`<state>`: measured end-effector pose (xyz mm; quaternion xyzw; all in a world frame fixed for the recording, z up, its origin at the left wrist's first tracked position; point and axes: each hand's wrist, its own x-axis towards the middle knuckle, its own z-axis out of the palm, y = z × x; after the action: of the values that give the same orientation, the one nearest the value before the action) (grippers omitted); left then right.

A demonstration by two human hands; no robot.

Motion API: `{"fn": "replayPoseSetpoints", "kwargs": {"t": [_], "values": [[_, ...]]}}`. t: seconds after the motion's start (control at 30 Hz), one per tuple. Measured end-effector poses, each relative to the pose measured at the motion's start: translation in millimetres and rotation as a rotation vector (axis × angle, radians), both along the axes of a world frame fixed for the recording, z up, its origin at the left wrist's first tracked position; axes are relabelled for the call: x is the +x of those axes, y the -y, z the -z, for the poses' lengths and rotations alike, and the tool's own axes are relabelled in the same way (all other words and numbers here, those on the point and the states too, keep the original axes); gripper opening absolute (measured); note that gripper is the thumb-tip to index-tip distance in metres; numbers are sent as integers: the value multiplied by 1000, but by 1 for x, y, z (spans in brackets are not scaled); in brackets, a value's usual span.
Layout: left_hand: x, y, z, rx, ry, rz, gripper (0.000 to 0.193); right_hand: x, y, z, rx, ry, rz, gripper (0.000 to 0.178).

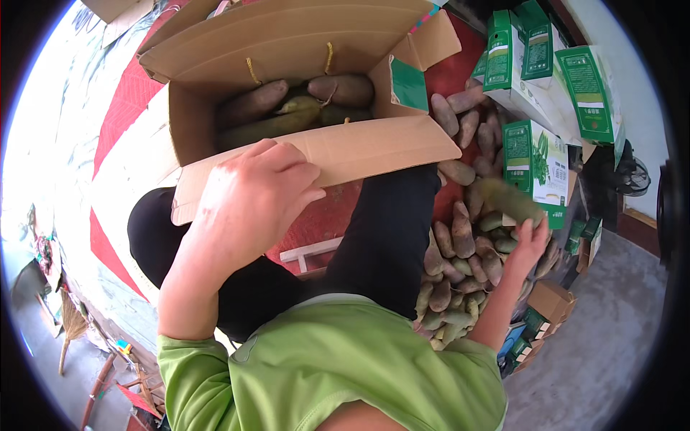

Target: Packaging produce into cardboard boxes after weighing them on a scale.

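While left grip [251, 201] touches flap [392, 147] | right grip [527, 248] holds probable radish [503, 201]

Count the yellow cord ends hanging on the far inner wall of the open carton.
2: left cord end and right cord end, both above the vegetables. The near flap may hide others on the opposite wall.

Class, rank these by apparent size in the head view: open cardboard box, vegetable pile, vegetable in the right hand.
1. Open cardboard box
2. Vegetable pile
3. Vegetable in the right hand, blurred
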<state>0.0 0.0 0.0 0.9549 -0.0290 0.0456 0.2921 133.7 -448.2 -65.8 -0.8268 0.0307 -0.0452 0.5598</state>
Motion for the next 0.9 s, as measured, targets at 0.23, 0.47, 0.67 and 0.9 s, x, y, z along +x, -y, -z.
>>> {"fn": "replayPoseSetpoints", "kwargs": {"t": [0.23,0.47,0.67,0.9], "values": [[0,-12,1,-19,-14,8,21,47,-141,-102,265,376,-397,46],[1,-18,6,-73,4,20,20,51,-272,-93,309,169,-776,42],[3,-19,7,-73,12,25,19,58,-321,-59,304,-24,-992,40],[3,-19,7,-119,-27,17,17,87,-292,-49,-748,301,-1090,25]]}}
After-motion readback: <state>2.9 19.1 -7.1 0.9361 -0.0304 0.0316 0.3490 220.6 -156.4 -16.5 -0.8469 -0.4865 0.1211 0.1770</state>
